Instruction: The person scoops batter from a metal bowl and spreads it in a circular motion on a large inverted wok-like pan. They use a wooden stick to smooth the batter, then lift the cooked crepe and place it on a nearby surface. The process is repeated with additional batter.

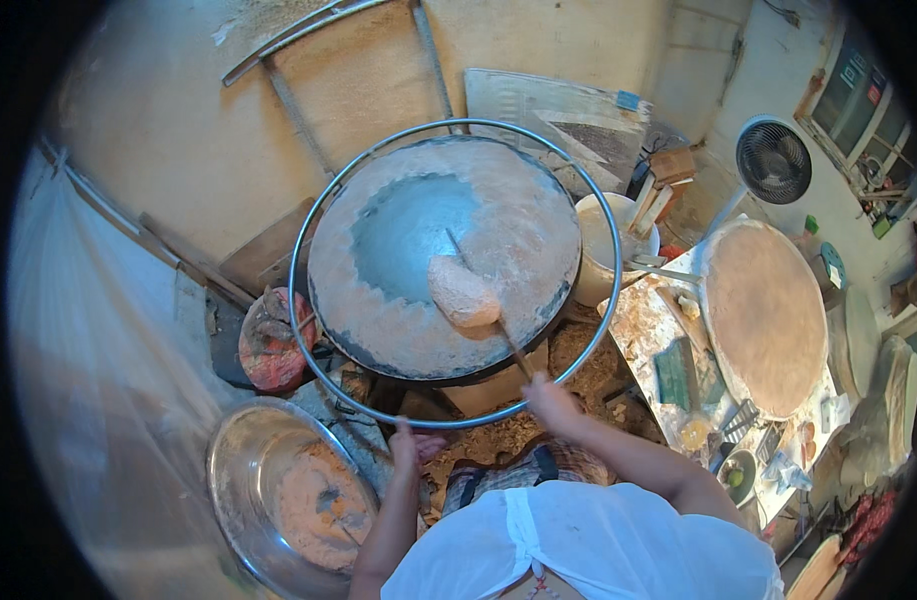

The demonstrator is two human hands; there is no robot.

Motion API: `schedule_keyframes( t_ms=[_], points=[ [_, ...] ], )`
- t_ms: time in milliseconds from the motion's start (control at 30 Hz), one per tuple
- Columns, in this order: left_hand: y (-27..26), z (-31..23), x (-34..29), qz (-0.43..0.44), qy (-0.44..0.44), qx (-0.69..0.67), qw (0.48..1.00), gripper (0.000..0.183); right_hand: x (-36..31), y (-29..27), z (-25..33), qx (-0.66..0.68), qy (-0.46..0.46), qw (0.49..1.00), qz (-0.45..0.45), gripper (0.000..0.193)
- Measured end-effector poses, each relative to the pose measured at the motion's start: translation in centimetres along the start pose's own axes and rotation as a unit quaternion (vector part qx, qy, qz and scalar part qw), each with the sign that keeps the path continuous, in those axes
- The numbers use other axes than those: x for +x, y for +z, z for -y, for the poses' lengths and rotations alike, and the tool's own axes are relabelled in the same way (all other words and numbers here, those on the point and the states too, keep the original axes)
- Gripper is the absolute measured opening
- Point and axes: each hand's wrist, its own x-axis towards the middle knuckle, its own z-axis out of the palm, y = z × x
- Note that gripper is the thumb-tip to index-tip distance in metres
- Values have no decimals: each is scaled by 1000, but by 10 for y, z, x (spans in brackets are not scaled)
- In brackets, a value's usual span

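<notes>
My right hand (553,402) is closed round a thin stick (518,352) that slants up to the left across a big round griddle (328,290). A lump of pinkish-tan dough (464,294) sits along the stick, and the stick's far end shows beyond it. A pale layer of batter (523,200) covers much of the griddle, with a bluish, ragged-edged patch (403,225) left of centre. My left hand (416,442) is by the near side of a metal ring (458,424) round the griddle, fingers apart, holding nothing. Whether it touches the ring I cannot tell.
A steel basin (223,460) with pinkish dough stands at lower left, next to hanging plastic sheeting (88,350). On the right, a cluttered table (638,330) bears a large round tan sheet (763,310). Behind are a white bucket (600,262) and a fan (773,160).
</notes>
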Motion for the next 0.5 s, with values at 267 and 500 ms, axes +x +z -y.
schedule_keyframes(
  t_ms=[267, 500],
  points=[
    [33, 4, -10, 83, -87, 49, 992, 87, 29, -15, -17, -46, -28, 998, -33, 36],
    [69, 1, -27, 274, -183, 172, 929, 56, 49, -3, 5, -56, -138, 989, -23, 34]
  ],
)
